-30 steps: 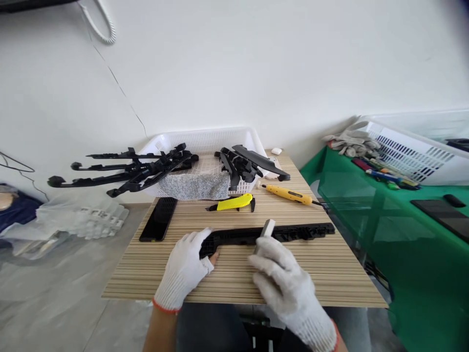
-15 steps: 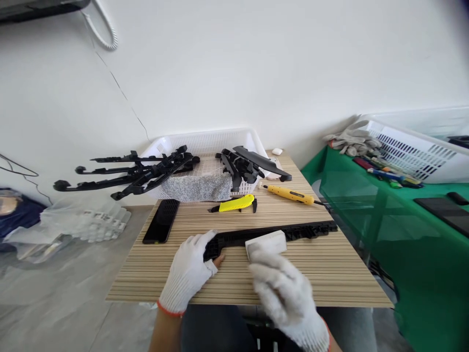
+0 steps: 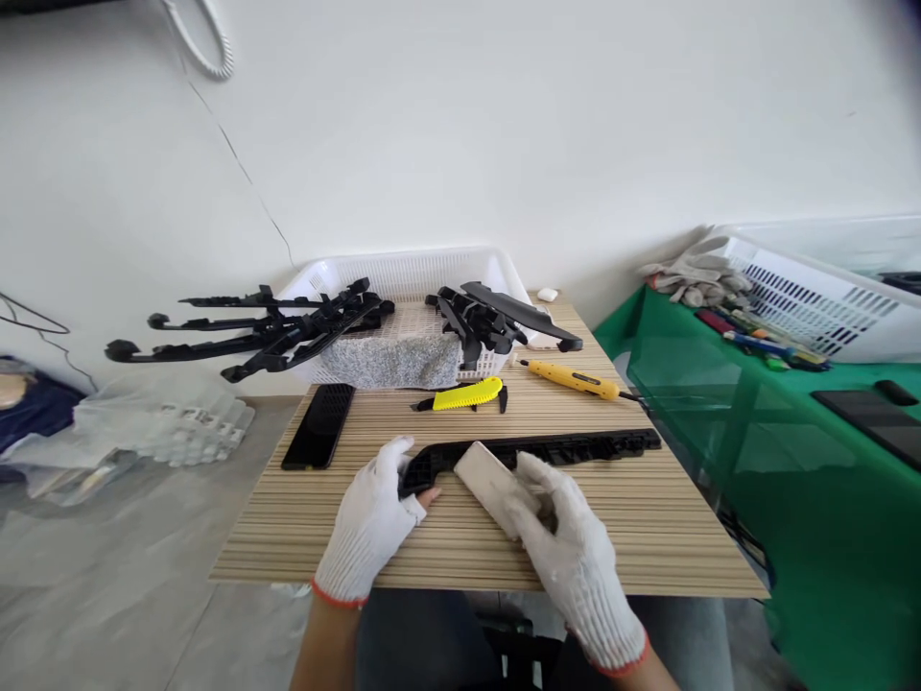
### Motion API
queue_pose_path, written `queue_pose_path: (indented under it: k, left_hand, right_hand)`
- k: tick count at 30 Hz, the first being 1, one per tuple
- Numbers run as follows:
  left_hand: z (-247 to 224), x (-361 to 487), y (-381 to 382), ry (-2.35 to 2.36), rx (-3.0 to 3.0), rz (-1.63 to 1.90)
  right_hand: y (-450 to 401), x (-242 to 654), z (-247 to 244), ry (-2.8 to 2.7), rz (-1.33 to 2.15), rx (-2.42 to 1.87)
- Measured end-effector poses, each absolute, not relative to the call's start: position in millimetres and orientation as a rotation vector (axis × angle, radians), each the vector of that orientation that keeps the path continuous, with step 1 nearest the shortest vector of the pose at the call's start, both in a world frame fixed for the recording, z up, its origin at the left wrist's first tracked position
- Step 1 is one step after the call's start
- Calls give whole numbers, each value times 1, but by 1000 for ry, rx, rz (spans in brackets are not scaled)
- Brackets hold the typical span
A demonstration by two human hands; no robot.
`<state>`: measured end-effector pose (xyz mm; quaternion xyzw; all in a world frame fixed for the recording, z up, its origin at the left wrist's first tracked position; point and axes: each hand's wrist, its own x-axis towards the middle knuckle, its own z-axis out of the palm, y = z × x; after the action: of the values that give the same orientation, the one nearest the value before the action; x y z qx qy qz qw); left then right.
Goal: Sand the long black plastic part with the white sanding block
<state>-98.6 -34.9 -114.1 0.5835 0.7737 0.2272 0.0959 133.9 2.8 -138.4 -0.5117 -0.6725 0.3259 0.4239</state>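
A long black plastic part (image 3: pixel 532 448) lies across the striped wooden table. Gloved in white, my left hand (image 3: pixel 374 518) is closed around its curved left end, with the bare thumb tip showing below. My right hand (image 3: pixel 568 542), also gloved, grips a white rectangular block (image 3: pixel 493 485) that slants over the front edge of the black part near its middle. Behind the part are a yellow cutter (image 3: pixel 467 394) and a yellow screwdriver-like tool (image 3: pixel 576 379).
A black phone (image 3: pixel 318 427) lies at the table's left. Behind stands a white basket (image 3: pixel 417 264) with black parts (image 3: pixel 317 331) jutting left and a grey cloth (image 3: pixel 392 363). At right, a green-covered table (image 3: pixel 691 403) carries gloves (image 3: pixel 701 274), pens and another basket (image 3: pixel 791 297).
My right hand has turned the white block from nearly level to a steep slant and shifted it left. Its fingers have moved to the block's right side. My left hand keeps its hold.
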Motion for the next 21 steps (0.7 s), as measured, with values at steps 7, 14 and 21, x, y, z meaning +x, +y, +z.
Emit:
queue_pose_path:
  k: [7,14,21]
  left_hand:
    - [-102,-95,-37,2240,1647,611]
    - [-98,-94,-35,2369,1635,343]
    - [-102,-99,-35,2200,1711,468]
  right_hand:
    - [19,92,-118,-1757,993,-915]
    - [13,78,-113,-2266,993,-1075]
    - [3,87,-99,-2531,977,-1142]
